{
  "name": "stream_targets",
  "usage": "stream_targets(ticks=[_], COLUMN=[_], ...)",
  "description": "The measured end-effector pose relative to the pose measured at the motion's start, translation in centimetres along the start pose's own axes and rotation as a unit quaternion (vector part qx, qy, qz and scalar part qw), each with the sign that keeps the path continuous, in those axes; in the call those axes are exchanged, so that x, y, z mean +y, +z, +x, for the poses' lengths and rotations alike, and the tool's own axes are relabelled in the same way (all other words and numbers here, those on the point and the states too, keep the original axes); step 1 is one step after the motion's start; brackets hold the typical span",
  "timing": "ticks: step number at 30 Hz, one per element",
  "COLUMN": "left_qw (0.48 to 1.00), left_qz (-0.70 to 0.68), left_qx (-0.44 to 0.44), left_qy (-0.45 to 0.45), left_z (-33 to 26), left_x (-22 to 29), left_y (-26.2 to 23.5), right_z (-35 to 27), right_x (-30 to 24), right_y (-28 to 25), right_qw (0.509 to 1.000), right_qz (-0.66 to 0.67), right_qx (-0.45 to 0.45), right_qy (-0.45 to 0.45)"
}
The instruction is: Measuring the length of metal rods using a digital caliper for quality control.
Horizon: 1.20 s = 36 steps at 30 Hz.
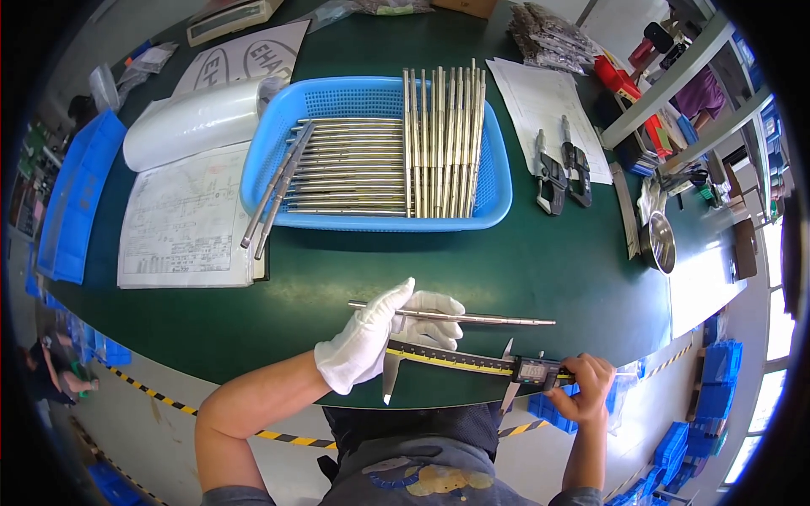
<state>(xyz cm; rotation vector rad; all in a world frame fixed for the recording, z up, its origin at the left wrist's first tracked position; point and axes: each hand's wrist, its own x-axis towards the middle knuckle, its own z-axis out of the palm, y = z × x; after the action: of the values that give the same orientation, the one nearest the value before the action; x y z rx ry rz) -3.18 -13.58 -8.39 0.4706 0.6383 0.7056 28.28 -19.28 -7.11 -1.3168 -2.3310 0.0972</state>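
Observation:
A thin stepped metal rod [472,319] lies across the white-gloved fingers of my left hand [371,333], held under the thumb just above the green table. My bare right hand [586,390] is closed round the display end of a digital caliper [456,357]. The caliper's yellow-edged beam runs left to my gloved hand, below the rod and apart from it. Beyond my hands stands a blue perforated basket [380,223] with several metal rods [443,143] stacked lengthwise and crosswise. Two darker rods [278,190] lean over its left rim.
Left of the basket lies a binder with a technical drawing [186,219], under a roll of clear plastic [198,122]. Right of it, two micrometers [550,181] rest by paper sheets [540,93]. A metal bowl [658,244] and a flat strip [624,211] sit farther right.

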Motion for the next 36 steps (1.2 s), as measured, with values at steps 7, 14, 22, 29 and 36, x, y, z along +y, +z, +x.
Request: stream_targets(ticks=[7,14,22,29,36], left_qw=[1.000,0.999,1.000,1.000,1.000], left_qz=[0.003,-0.006,-0.017,-0.006,0.022], left_qx=[-0.024,-0.037,-0.010,-0.017,0.005], left_qy=[0.009,0.013,0.005,0.012,0.006], left_z=[0.2,0.3,0.1,0.3,0.0], left_x=[-0.2,-0.4,-0.3,-0.4,-0.4], left_y=[-0.3,-0.6,-0.3,-0.3,-0.3], right_z=[-0.1,0.2,0.2,0.4,1.1], right_x=[0.0,-0.2,-0.2,-0.2,-0.6], right_y=[-0.1,-0.4,-0.2,-0.7,-1.0], right_qw=[1.000,1.000,1.000,1.000,1.000], right_qz=[0.001,-0.012,0.002,-0.008,-0.004], right_qx=[-0.001,-0.010,-0.003,-0.016,-0.017], right_qy=[-0.002,-0.004,-0.010,-0.003,-0.006])
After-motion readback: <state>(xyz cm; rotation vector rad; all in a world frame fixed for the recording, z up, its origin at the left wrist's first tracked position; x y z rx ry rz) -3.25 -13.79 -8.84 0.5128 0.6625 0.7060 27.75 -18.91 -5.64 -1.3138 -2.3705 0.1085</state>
